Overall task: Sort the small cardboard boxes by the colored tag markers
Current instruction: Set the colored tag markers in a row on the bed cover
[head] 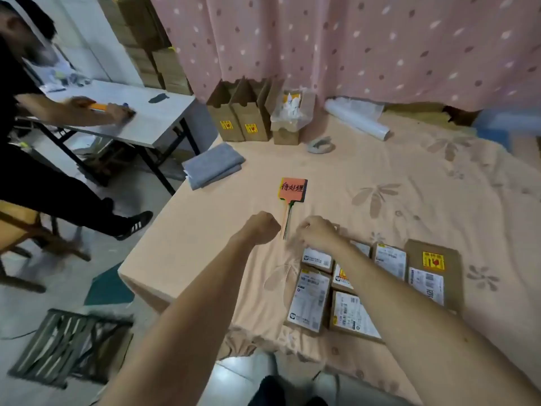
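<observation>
Tag markers flat on the bed, stems between left grip, clenched empty, and right grip, curled, hold unclear, cardboard boxes under right forearm

Landmark: tag marker, flat on bed.
Folded cloth: left of it, slightly behind.
Three upright cartons: behind it.
Film roll: behind, to the right.
Small cardboard boxes: in front, to the right, packed side by side.
Table: behind, far left, off the bed.
</observation>
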A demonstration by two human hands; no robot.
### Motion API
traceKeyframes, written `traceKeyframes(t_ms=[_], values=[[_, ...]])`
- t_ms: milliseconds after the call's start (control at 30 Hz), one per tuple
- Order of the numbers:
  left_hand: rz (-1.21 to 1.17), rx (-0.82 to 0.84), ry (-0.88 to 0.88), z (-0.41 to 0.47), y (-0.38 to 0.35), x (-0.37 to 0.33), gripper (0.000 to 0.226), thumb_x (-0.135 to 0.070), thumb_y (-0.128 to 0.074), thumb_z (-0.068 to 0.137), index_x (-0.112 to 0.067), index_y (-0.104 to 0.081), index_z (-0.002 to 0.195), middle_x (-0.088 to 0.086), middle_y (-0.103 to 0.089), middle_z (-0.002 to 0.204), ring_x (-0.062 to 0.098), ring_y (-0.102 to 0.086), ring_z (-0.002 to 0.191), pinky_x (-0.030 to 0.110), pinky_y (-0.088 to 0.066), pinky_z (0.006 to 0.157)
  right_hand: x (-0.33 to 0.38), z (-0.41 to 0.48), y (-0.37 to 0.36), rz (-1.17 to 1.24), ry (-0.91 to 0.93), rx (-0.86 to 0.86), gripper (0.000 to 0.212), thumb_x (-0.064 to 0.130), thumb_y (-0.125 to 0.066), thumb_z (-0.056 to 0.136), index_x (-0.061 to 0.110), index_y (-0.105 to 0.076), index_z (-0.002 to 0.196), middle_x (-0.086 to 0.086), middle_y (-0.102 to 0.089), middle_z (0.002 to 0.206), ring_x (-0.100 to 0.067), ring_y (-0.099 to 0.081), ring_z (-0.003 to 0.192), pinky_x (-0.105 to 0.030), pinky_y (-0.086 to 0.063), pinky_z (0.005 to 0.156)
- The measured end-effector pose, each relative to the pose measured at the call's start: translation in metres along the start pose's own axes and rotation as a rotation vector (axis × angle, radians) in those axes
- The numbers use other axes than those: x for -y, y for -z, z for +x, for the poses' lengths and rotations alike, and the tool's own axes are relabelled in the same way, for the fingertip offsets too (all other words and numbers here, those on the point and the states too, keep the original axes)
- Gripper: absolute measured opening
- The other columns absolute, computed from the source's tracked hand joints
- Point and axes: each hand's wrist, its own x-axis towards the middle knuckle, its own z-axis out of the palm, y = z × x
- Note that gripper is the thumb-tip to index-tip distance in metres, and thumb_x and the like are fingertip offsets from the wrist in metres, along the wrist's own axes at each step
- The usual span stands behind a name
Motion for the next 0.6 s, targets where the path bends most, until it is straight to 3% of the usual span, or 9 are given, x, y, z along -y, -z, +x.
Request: traceKeyframes(t_ms=[133,233,333,433,533,600], values=[[0.047,0.011,0.063,0.02,-0.008,-0.001,0.035,-0.011,-0.042,0.102,0.003,-0.065,0.123,0.016,-0.065,0.128,0.036,-0.063,0.119,0.037,-0.051,0.102,0.015,0.03,-0.015,0.045,-0.04,0.049,0.032,0.024,-0.051,0.095,0.002,-0.068,0.11,-0.016,-0.072,0.108,-0.034,-0.068,0.102,-0.045,-0.055,0.09],[0.049,0.02,0.079,0.046,-0.019,0.01,0.035,-0.006,-0.038,0.096,0.001,-0.065,0.116,0.016,-0.066,0.128,0.037,-0.062,0.119,0.032,-0.047,0.091,0.013,0.063,-0.035,0.098,-0.119,0.052,0.039,0.035,-0.049,0.09,0.006,-0.063,0.112,-0.014,-0.071,0.107,-0.036,-0.069,0.102,-0.049,-0.058,0.092],[0.026,0.125,0.072,0.073,-0.028,0.012,0.031,-0.021,-0.043,0.085,-0.006,-0.069,0.091,0.02,-0.071,0.117,0.041,-0.065,0.112,0.035,-0.052,0.086,0.014,0.087,-0.05,0.096,-0.215,0.015,0.047,0.037,-0.045,0.103,0.005,-0.047,0.137,-0.017,-0.057,0.136,-0.037,-0.056,0.126,-0.039,-0.047,0.095],[-0.101,0.116,0.057,0.1,-0.033,0.015,0.053,-0.029,-0.039,0.071,-0.001,-0.075,0.098,0.02,-0.074,0.11,0.04,-0.067,0.105,0.041,-0.056,0.089,0.01,0.113,-0.064,0.086,-0.306,-0.063,0.05,0.032,-0.044,0.105,-0.001,-0.043,0.143,-0.021,-0.04,0.153,-0.039,-0.047,0.137,-0.038,-0.042,0.103],[-0.164,0.088,0.079,0.12,-0.034,0.021,0.03,-0.022,-0.053,0.089,-0.004,-0.077,0.09,0.02,-0.075,0.098,0.032,-0.064,0.085,0.036,-0.05,0.074,0.009,0.129,-0.073,0.1,-0.378,-0.097,0.051,0.03,-0.046,0.101,-0.003,-0.046,0.14,-0.022,-0.046,0.147,-0.041,-0.051,0.132,-0.04,-0.045,0.104],[-0.182,0.086,0.089,0.129,-0.032,0.023,0.026,-0.021,-0.058,0.092,-0.008,-0.08,0.086,0.019,-0.074,0.09,0.028,-0.059,0.079,0.029,-0.045,0.068,0.01,0.137,-0.076,0.098,-0.399,-0.101,0.051,0.033,-0.044,0.097,0.001,-0.051,0.136,-0.021,-0.057,0.137,-0.041,-0.056,0.126,-0.041,-0.05,0.102]])
